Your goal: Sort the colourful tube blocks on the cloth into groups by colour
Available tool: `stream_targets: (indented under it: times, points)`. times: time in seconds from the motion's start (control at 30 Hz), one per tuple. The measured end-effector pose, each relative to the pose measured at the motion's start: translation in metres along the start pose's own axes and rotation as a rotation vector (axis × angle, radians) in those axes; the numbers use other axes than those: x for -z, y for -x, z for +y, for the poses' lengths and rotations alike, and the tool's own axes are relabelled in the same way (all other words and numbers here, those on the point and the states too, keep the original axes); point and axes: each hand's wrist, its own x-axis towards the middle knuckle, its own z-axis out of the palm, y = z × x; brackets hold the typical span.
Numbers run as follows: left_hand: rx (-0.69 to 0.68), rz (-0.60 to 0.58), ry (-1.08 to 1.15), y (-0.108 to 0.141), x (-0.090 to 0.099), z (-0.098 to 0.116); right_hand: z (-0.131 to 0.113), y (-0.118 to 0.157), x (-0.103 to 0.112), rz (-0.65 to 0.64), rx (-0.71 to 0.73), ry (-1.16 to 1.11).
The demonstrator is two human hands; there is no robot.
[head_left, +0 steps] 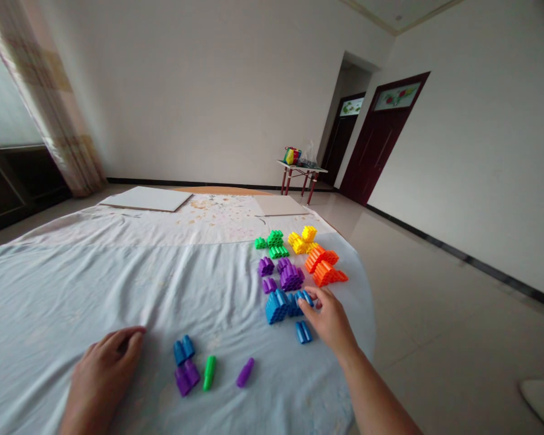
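My right hand (pixel 326 314) reaches to the blue block cluster, its thumb and fingers closed around a blue plastic tube piece (pixel 304 298) at the right end. Right beside that piece sits a larger stack of joined blue tubes (pixel 277 307). A separate blue pair (pixel 303 332) lies just below my fingers. My left hand (pixel 106 368) rests on the cloth at the left, fingers curled in, with nothing visible in them. To its right lie a blue pair (pixel 184 349) touching a purple pair (pixel 187 377), a single green tube (pixel 209 373) and a single purple tube (pixel 245 372).
Purple (pixel 291 276), green (pixel 275 239), yellow (pixel 303 240) and orange (pixel 326 266) block clusters stand beyond my right hand. Two flat boards, a white one (pixel 147 198) and a beige one (pixel 280 205), lie at the table's far side. The cloth (pixel 95 284) is wrinkled. A small table (pixel 303 166) holds bags.
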Motion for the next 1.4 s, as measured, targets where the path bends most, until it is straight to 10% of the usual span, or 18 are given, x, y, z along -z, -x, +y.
stream_targets:
  times: [0.33,0.63,0.8,1.0,1.2,1.4]
  points:
    - [0.011,-0.023,-0.008,-0.001,0.003,0.002,0.029,0.024,0.016,0.056,-0.059,0.047]
    - [0.013,-0.04,-0.008,0.002,0.006,0.01,0.037,0.052,0.004,-0.21,-0.103,0.048]
    - [-0.013,-0.018,-0.026,0.005,0.006,0.014,0.03,0.049,0.011,-0.075,-0.078,0.018]
    - [-0.033,0.043,-0.005,0.007,0.002,0.014,-0.036,0.059,-0.001,-0.259,0.132,-0.222]
    - [-0.046,0.075,-0.006,0.009,0.002,0.013,-0.118,0.049,-0.066,-0.52,0.347,-0.293]
    - [-0.056,0.08,0.005,0.009,0.002,0.012,-0.148,0.031,-0.126,-0.596,0.34,-0.058]
